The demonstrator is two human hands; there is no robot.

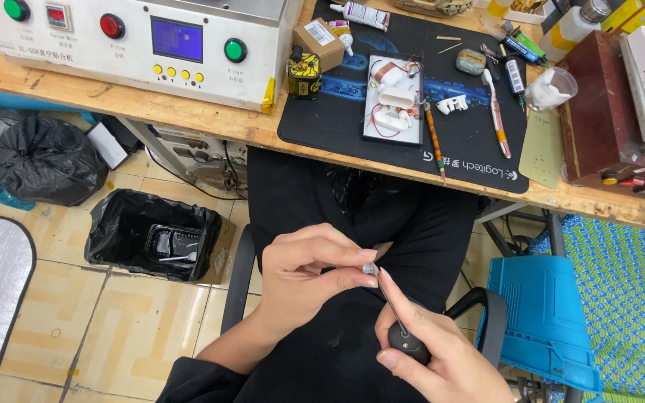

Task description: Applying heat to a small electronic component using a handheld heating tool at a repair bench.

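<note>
Right hand (442,358) clamped on screwdriver (397,317) w/ tip at small part (369,269), pinched by curled left hand (311,272).

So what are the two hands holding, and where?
The left hand pinches a tiny silvery part between its fingertips. The right hand holds a thin metal tool by its dark rounded handle.

one head view looks steeply down, close over lap and workbench edge (188,112).
</note>
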